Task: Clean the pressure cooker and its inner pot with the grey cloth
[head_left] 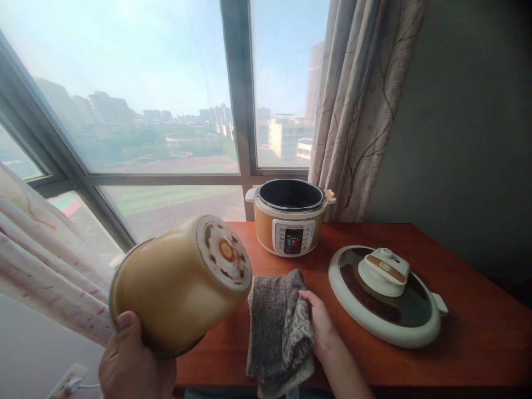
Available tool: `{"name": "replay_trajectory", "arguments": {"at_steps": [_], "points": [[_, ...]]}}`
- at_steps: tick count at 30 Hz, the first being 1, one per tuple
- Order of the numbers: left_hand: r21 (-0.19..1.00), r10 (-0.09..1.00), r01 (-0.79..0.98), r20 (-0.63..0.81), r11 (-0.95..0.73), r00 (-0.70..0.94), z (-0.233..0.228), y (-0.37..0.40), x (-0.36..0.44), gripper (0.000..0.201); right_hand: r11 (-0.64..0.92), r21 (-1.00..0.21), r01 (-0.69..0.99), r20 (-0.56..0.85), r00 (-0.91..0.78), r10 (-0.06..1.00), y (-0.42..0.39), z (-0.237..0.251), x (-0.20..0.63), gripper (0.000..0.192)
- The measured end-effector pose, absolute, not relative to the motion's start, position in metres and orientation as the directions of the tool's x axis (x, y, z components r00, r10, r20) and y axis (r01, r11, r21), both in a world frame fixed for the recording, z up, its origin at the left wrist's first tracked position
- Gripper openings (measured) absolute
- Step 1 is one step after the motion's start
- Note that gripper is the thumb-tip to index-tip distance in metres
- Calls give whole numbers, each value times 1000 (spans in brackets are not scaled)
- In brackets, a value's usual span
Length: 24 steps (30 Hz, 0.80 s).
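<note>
My left hand (135,360) grips the rim of a gold-coloured inner pot (170,282), thumb on its outer wall. The pot is tipped on its side above the table, its stained white-and-brown base facing right and its opening turned away to the left. My right hand (322,321) is closed on a grey patterned cloth (278,321), which hangs folded at the table's front edge, just right of the pot. Most of the right fingers are hidden behind the cloth.
A white-and-gold electric pressure cooker (266,230) stands open at the back of the wooden table (419,244), by the window. Its round lid (384,293) lies on the right, knob up. Curtains (366,100) hang at both sides; a socket with a plug (72,382) is at lower left.
</note>
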State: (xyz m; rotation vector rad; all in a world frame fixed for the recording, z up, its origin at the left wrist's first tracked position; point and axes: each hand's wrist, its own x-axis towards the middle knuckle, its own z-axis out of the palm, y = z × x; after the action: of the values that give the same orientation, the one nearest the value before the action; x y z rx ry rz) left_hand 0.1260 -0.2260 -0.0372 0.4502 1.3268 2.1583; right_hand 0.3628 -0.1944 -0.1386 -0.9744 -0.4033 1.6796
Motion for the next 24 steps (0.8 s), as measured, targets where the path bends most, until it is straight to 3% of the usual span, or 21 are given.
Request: {"name": "replay_trajectory", "arguments": {"at_steps": [3, 5, 7, 9, 12, 18, 24], "points": [[885, 636, -305, -13, -352, -772, -42, -226, 128, 40, -309, -797, -519, -333, -48, 942, -200, -140, 377, 35], [880, 642, -318, -20, -353, -767, -44, -226, 130, 41, -220, -933, -286, -233, 11, 972, -203, -142, 388, 47], [882, 643, -319, -24, -347, -766, -46, -227, 131, 42, -159, -987, 10, -156, 115, 981, -205, -149, 396, 61], [887, 655, -304, -2, -348, -756, -47, -227, 131, 43, -120, -960, 251, -70, 197, 978, -209, -160, 401, 72], [888, 688, -280, 56, -366, -724, -49, -227, 131, 46, -41, -891, 453, 55, 196, 979, -219, -177, 405, 73], [937, 626, -192, 35, -291, -779, -50, -222, 133, 52, 95, -769, 632, 193, 87, 977, -244, -199, 426, 55], [963, 653, -86, 108, -257, -750, -43, -215, 141, 50, 66, -647, 759, 171, 61, 983, -251, -188, 443, 56]]}}
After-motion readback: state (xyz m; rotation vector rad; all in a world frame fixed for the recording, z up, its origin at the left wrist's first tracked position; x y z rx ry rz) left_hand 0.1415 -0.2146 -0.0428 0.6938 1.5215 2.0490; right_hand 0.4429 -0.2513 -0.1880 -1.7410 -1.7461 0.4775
